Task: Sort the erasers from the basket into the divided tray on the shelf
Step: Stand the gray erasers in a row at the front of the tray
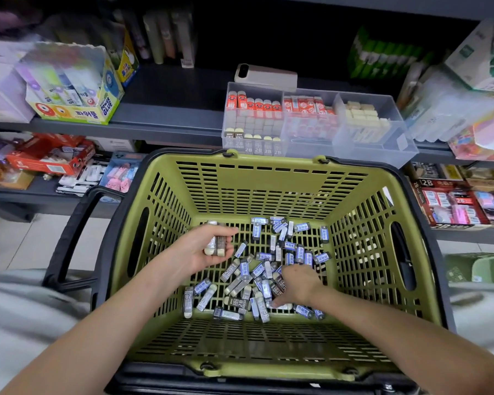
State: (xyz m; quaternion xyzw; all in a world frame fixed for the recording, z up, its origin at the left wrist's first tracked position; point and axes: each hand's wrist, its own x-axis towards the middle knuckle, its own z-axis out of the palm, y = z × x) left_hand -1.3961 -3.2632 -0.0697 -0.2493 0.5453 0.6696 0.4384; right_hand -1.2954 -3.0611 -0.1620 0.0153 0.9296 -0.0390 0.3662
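Gathering in the basket [268, 181], just below the divided tray [377, 149].
Grips a few erasers [216, 246] in the left hand [198, 253], long axes toward the tray; right hand [300, 283] nearer the loose pile [248, 277], grip indiscernible.

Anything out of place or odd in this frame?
A beige phone-like device lies on the shelf just behind the divided tray, unlike the packaged stationery around it. Otherwise nothing stands out: the erasers lie loose in the basket.

Erasers [264, 276] lie in the basket [271, 178] before the shelf's tray [374, 151].
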